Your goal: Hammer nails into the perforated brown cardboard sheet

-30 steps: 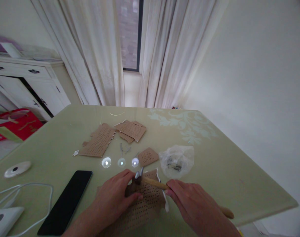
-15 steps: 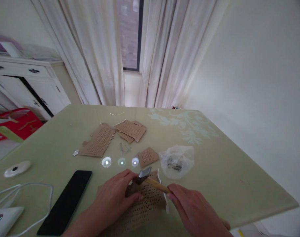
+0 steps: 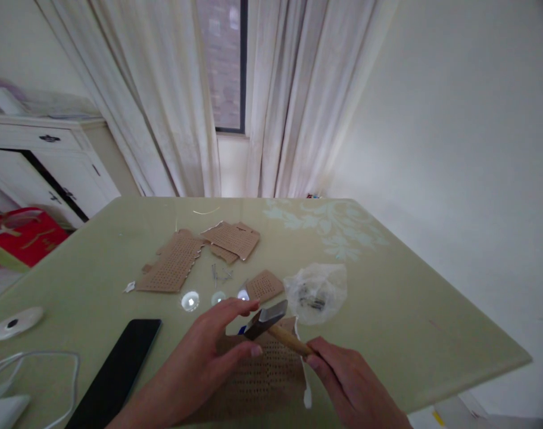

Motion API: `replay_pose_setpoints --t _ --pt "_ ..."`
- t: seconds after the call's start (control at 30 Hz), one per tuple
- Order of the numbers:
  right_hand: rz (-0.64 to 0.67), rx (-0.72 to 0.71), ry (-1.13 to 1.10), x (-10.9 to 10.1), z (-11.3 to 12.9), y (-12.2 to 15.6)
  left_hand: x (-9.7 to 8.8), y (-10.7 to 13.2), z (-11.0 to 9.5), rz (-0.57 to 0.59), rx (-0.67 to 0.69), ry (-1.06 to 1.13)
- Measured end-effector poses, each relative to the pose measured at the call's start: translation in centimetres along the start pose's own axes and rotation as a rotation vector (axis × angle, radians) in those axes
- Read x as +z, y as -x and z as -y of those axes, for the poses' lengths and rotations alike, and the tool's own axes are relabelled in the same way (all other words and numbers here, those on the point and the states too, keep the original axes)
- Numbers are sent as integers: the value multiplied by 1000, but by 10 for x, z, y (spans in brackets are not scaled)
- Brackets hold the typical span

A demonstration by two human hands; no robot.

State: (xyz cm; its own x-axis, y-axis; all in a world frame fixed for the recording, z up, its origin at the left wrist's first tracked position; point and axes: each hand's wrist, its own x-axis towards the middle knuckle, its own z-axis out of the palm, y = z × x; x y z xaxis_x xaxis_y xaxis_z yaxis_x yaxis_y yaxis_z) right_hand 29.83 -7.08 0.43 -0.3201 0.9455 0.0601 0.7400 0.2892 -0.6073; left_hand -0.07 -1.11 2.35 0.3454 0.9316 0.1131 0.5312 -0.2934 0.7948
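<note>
My right hand (image 3: 349,384) grips the wooden handle of a small hammer (image 3: 271,325); its grey metal head is raised above the near perforated brown board (image 3: 262,375). My left hand (image 3: 204,357) rests on that board's left part, thumb and forefinger pinched together just under the hammer head; what they pinch is too small to make out. Loose nails (image 3: 221,275) lie further out on the table.
Other perforated board pieces (image 3: 173,265) (image 3: 233,238) (image 3: 265,286) lie mid-table. A clear plastic bag (image 3: 316,292) with small metal parts sits to the right. A black phone (image 3: 115,372), white cable (image 3: 34,357) and white disc (image 3: 15,322) are at left. The table edge (image 3: 477,375) runs close on the right.
The hammer head has lifted from the board and swung up and to the right. My left hand's fingers shifted slightly forward. The view moved a little to the right.
</note>
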Motion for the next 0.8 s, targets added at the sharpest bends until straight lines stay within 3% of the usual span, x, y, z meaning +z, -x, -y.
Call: replay_pose_setpoints --t 0.17,0.5,0.6,0.7,0.8 --pt "72 7 -28 -5 1 1 -1 -5 -17 -10 81 87" --pt "108 3 -123 -8 3 3 -3 2 -21 -20 100 83" --pt "104 26 -148 -13 3 4 -9 2 -14 -11 60 51" --pt "19 110 -170 -18 2 7 -18 -1 2 -48 6 -46" --pt "-42 219 -243 -14 -3 9 -21 -3 16 48 -34 -191"
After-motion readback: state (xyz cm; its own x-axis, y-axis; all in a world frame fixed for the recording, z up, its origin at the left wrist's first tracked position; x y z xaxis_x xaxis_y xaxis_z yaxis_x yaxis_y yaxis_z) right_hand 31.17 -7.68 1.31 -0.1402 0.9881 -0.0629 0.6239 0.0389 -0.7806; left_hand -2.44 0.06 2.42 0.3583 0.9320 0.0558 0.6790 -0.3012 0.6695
